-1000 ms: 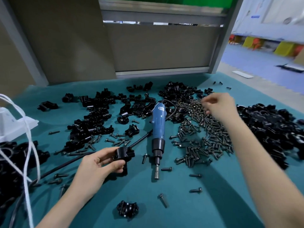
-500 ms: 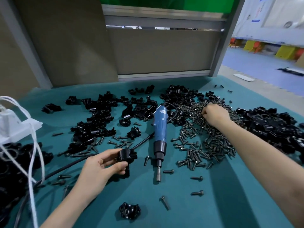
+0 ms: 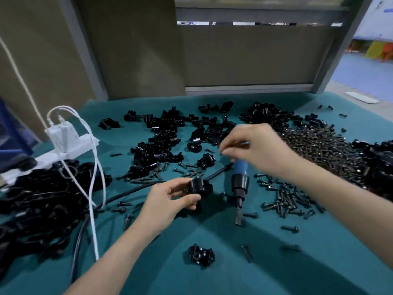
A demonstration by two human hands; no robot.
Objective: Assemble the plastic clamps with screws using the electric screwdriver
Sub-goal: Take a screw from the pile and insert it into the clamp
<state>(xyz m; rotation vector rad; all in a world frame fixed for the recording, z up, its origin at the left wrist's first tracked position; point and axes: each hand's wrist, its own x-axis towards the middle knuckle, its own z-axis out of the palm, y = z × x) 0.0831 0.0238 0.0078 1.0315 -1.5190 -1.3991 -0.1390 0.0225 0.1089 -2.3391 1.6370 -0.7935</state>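
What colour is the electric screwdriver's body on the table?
The electric screwdriver has a blue body and a black collar; the head view shows it best.

- Bench (image 3: 212,279): plain teal cover, no pattern.
- Clamps (image 3: 161,143): glossy black, in heaps at 12, at 9 and at the 3 o'clock edge; the clamp (image 3: 198,186) in the left hand (image 3: 168,204) and the loose one (image 3: 201,255) at 6 o'clock are the same black.
- Screws (image 3: 314,150): dark grey to black, with a dull metal sheen, at 3 o'clock.
- Screwdriver (image 3: 240,167): blue body, black collar, dark bit.
- Cord (image 3: 127,193): black.
- Power strip (image 3: 70,151) at 9 o'clock: white, with white plugs and white cables (image 3: 93,188).
- Panels (image 3: 244,58) at 12 o'clock: drab olive-brown, framed in grey.
- Floor (image 3: 365,71) at 2 o'clock: blue, with yellow and orange shapes on it.
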